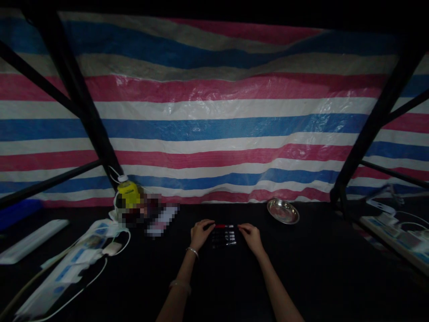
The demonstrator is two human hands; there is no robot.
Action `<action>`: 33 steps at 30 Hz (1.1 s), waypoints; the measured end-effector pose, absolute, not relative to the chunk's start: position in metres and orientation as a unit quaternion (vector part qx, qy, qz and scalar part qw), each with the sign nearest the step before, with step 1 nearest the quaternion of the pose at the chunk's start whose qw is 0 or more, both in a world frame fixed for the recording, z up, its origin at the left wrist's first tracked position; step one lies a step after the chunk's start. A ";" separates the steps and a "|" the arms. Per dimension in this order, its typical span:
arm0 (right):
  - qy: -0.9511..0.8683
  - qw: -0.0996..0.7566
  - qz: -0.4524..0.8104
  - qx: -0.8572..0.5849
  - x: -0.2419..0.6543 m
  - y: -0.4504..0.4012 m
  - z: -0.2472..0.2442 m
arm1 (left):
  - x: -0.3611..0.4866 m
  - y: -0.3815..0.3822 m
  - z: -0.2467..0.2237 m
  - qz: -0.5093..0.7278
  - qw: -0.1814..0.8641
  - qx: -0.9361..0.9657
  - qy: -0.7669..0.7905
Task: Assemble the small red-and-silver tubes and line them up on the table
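Note:
A short row of dark marker pens [224, 238] lies on the black table, one with a red band at the far side. My left hand [200, 233] rests at the left ends of the pens, fingers curled onto the top pen. My right hand [250, 235] touches the right ends in the same way. Both hands pinch the far pen between them. A thin bracelet sits on my left wrist.
A round metal dish [283, 211] lies to the right of the pens. A yellow bottle [128, 193], power strips [72, 264] and white cables crowd the left. More power strips [392, 226] sit far right. Black frame posts [378, 120] and a striped tarp stand behind.

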State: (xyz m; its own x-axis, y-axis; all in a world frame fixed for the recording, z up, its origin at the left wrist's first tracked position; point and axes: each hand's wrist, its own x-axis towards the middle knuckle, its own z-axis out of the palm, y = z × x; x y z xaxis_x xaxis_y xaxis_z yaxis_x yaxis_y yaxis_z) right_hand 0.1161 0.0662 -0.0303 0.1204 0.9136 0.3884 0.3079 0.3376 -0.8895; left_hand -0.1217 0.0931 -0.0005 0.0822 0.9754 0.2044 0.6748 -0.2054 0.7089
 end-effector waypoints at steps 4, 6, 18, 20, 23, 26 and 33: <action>-0.646 0.519 0.258 -0.497 0.115 0.076 -0.030 | -0.118 0.101 0.003 0.260 0.202 0.719 0.612; -0.653 0.508 0.270 -0.493 0.114 0.081 -0.030 | -0.116 0.106 0.005 0.242 0.199 0.732 0.605; -0.490 0.587 0.398 -0.506 0.104 0.106 -0.028 | -0.108 0.124 0.003 0.350 0.309 0.708 0.529; -0.474 0.600 0.403 -0.504 0.103 0.104 -0.025 | -0.104 0.126 0.002 0.383 0.373 0.680 0.502; -0.461 0.609 0.410 -0.499 0.101 0.100 -0.022 | -0.100 0.127 0.000 0.423 0.435 0.644 0.467; -0.456 0.610 0.420 -0.493 0.098 0.099 -0.019 | -0.099 0.128 -0.002 0.444 0.440 0.626 0.466; -0.455 0.625 0.439 -0.457 0.095 0.100 -0.017 | -0.097 0.125 -0.002 0.443 0.478 0.607 0.455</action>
State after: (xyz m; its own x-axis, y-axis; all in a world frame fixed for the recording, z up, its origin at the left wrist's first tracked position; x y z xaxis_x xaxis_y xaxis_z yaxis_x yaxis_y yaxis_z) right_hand 0.0953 0.1002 -0.0171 0.1996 0.9656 0.1668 -0.1330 0.1953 -0.9717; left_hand -0.0965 0.1250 -0.0016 0.1946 0.9755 0.1029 0.1284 -0.1293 0.9833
